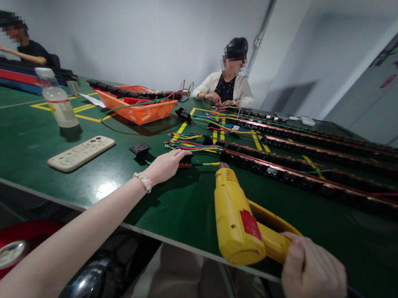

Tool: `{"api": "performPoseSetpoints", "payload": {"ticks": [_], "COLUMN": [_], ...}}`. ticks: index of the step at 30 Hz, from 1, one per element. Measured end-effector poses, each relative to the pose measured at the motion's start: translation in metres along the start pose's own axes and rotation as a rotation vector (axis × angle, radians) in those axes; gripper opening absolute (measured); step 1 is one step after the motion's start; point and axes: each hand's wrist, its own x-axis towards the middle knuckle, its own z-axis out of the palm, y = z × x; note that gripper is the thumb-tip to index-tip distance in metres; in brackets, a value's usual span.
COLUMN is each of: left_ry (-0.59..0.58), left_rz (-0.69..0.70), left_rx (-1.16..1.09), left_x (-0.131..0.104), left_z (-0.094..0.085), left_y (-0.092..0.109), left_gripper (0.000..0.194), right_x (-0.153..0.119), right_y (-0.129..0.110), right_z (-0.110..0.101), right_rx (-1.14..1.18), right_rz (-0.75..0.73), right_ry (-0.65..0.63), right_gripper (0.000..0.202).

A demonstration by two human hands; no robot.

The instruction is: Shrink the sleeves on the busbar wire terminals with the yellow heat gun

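Note:
My right hand [313, 270] is wrapped round the handle of a yellow heat gun [236, 214]. Its nozzle points away from me, close to a yellow-green wire [205, 164]. My left hand [166, 166] reaches across the table, its fingers closed on a small black part [186, 161] that they partly hide. The yellow-green wire runs from that part towards the nozzle. Just beyond my left fingers lies a bundle of coloured wires [194, 144], which leads into a long black strip with copper bars [271, 170].
More long black strips [337, 151] lie across the right side of the green table [112, 178]. A beige remote control [81, 154], a bottle [57, 101], a black block [140, 150] and an orange basket [139, 113] stand left. Two people sit across the table.

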Motion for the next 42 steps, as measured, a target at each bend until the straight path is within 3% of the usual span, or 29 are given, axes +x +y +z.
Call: {"api": "performPoseSetpoints", "payload": {"ticks": [10,27,35,42], "left_ry": [0.022,0.009,-0.009,-0.005], "left_rz": [0.121,-0.036,-0.076,-0.044], "left_rx": [0.134,0.016,-0.041,-0.040], "left_x": [-0.002,0.001,-0.001,-0.003], "left_z": [0.001,0.003,0.000,-0.003], "left_y": [0.004,0.003,0.000,-0.003], "left_gripper": [0.046,0.042,0.042,0.044], "right_x": [-0.004,0.000,0.001,0.002], "right_y": [-0.008,-0.059,-0.056,-0.036], "right_z": [-0.002,0.006,0.006,0.008], "right_rx": [-0.037,0.208,0.235,0.214], "right_rz": [-0.001,-0.021,-0.044,-0.042], "right_ry": [0.017,-0.011,0.007,-0.002], "right_gripper": [0.032,0.028,0.028,0.032]}}
